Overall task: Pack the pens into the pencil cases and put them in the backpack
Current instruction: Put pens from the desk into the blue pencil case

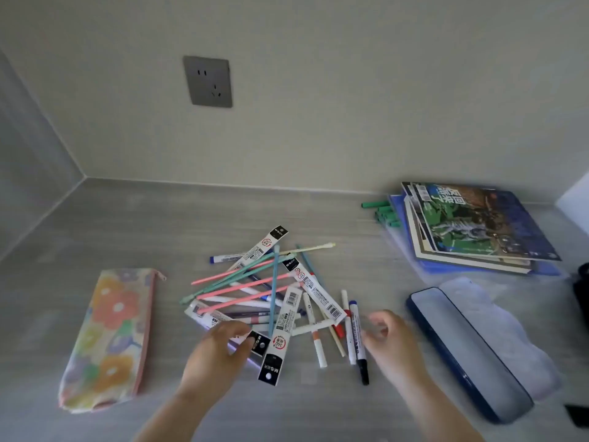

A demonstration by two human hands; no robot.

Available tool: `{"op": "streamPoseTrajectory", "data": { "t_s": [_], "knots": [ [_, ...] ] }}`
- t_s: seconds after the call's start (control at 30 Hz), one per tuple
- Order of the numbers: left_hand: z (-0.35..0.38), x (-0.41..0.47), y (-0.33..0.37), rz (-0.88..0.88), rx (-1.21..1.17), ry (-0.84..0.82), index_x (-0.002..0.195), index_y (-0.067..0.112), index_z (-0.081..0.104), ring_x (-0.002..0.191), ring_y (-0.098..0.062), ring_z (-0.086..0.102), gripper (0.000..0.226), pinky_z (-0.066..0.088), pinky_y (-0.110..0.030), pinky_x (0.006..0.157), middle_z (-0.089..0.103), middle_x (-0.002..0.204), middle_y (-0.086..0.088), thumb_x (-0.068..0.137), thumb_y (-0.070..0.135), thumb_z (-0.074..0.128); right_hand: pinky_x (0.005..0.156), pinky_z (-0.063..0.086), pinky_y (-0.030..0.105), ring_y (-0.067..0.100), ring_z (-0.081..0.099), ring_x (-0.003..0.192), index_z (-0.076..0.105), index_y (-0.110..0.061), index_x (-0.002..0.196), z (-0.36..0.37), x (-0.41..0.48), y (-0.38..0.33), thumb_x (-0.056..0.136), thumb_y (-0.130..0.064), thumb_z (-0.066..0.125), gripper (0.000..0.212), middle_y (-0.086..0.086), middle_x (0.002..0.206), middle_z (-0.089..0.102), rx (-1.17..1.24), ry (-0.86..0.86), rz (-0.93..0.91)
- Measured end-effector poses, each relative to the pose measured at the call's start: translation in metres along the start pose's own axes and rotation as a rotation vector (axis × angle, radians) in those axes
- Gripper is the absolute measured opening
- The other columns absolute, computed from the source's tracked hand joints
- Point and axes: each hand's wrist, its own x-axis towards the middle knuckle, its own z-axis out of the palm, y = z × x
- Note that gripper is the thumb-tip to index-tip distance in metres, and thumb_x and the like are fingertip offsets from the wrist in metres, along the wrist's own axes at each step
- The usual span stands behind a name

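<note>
Pink pens (255, 291) tangle; left hand (216, 355) curls on them, grip unclear, right hand (392, 342) loose, empty. Best align a bundle first

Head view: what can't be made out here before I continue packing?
All in the head view:
- Right hand: motion-blurred, grip unreadable.
- Left hand: fingers cover the pen pile's near edge; hold unclear.
- Green markers: partly under the books; count unknown.
- Dark object: cut off by right edge; unidentifiable.

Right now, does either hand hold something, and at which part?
The right hand holds nothing. The left hand touches the black end of a refill packet; whether it grips it cannot be told.
</note>
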Motion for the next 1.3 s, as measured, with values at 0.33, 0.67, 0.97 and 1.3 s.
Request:
{"op": "streamPoseTrajectory", "data": {
  "t_s": [0.33,0.67,0.97,1.3],
  "knots": [
    [0.047,-0.004,0.002,0.245,0.455,-0.049,0.141,0.022,0.010,0.141,-0.018,0.008,0.084,-0.016,-0.025,0.111,0.014,0.153,-0.004,0.076,0.053,0.054,0.100,0.036,0.029,0.024,0.042,0.123,0.034,-0.012,0.135,0.018,0.011,0.002,0.077,-0.026,0.068,0.068,0.008,0.132,0.048,-0.075,-0.092,0.045],
    [0.036,-0.012,0.006,0.292,0.600,-0.003,0.103,0.012,0.065,0.110,-0.024,0.054,0.060,-0.011,-0.019,0.109,0.072,0.103,-0.005,0.053,0.044,0.073,0.094,0.039,0.027,0.023,0.047,0.119,0.033,-0.013,0.133,0.027,0.022,-0.004,0.084,-0.025,0.058,0.056,0.006,0.131,0.047,-0.261,-0.087,-0.023],
    [0.031,-0.017,0.010,0.208,0.526,-0.101,0.109,0.009,0.061,0.115,-0.024,0.045,0.067,-0.008,-0.016,0.107,0.069,0.109,-0.008,0.062,0.054,0.048,0.069,0.041,0.027,0.023,0.058,0.103,0.043,-0.013,0.115,0.025,0.031,0.002,0.088,-0.009,0.045,0.027,0.002,0.117,0.058,-0.366,-0.055,-0.071],
    [0.073,-0.003,0.072,0.478,0.293,0.009,0.098,0.007,0.067,0.112,-0.023,0.048,0.043,0.003,-0.010,0.106,0.071,0.102,-0.011,0.071,0.021,0.036,0.060,0.036,0.029,0.026,0.051,0.066,0.046,-0.011,0.090,-0.055,0.026,0.038,0.092,-0.010,0.045,0.003,0.016,0.079,0.063,0.068,0.197,-0.005]
  ]
}}
